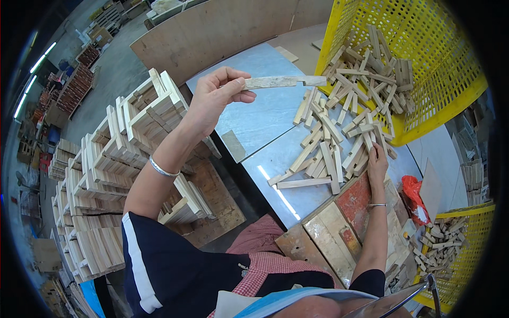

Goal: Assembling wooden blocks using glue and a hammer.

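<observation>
My left hand [222, 95] is raised over the left part of the table, thumb and fingers closed on one end of a notched wooden strip [275, 82]. The strip points to the right; its side looks rough, and a small notch shows near its free end. At the near right edge of a loose pile of wooden strips [318, 159], my right hand [377, 164] has its fingers curled against a pale wooden strip [367, 140]. Part of that grip is hidden by the hand itself.
A yellow perforated basket [424, 119] lies tipped at the back right, strips spilling from it onto the grey-blue tabletop [254, 116]. Stacked wooden frames [116, 175] stand at the left. A red plastic bag [414, 199] and another yellow basket [480, 254] are at the right.
</observation>
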Tool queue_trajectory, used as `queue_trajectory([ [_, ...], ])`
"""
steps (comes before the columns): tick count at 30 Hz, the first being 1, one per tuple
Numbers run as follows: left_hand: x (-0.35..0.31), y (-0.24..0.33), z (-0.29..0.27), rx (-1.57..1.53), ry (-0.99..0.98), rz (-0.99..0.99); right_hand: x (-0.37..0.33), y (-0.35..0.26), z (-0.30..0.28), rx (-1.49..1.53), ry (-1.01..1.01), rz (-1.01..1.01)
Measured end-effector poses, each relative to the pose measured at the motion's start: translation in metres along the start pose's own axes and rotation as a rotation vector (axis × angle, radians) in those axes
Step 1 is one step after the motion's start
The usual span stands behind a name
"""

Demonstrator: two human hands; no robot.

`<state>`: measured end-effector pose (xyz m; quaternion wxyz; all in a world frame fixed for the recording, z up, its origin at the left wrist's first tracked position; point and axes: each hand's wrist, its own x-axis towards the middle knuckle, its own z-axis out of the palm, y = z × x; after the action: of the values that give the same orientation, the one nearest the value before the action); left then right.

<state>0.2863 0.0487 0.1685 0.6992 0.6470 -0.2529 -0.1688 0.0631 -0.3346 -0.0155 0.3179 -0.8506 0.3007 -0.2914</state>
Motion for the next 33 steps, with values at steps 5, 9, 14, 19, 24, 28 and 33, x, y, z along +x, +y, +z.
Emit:
queue_trajectory([
  [5,-0.008,-0.001,0.005,-0.006,-0.020,0.019,-0.007,-0.009,-0.006,-0.163,0.071,-0.086],
  [9,-0.011,-0.005,0.019,-0.017,-0.060,-0.024,-0.022,-0.024,-0.012,-0.273,0.171,-0.324],
  [14,-0.007,-0.022,0.043,-0.060,-0.160,-0.116,-0.027,-0.098,-0.009,-0.086,0.222,-0.559],
  [19,0.002,-0.061,0.065,-0.131,-0.164,-0.232,-0.035,-0.113,-0.014,-0.075,0.125,-0.543],
  [24,0.016,-0.120,0.078,-0.205,-0.039,-0.411,-0.065,-0.076,-0.036,0.017,-0.092,-0.125],
  [28,0.003,-0.147,0.093,-0.173,-0.032,-0.471,-0.083,-0.072,-0.040,-0.032,-0.171,-0.161],
  [33,-0.013,-0.147,0.108,-0.251,-0.122,-0.553,-0.072,-0.105,-0.027,0.300,-0.062,-0.134],
])
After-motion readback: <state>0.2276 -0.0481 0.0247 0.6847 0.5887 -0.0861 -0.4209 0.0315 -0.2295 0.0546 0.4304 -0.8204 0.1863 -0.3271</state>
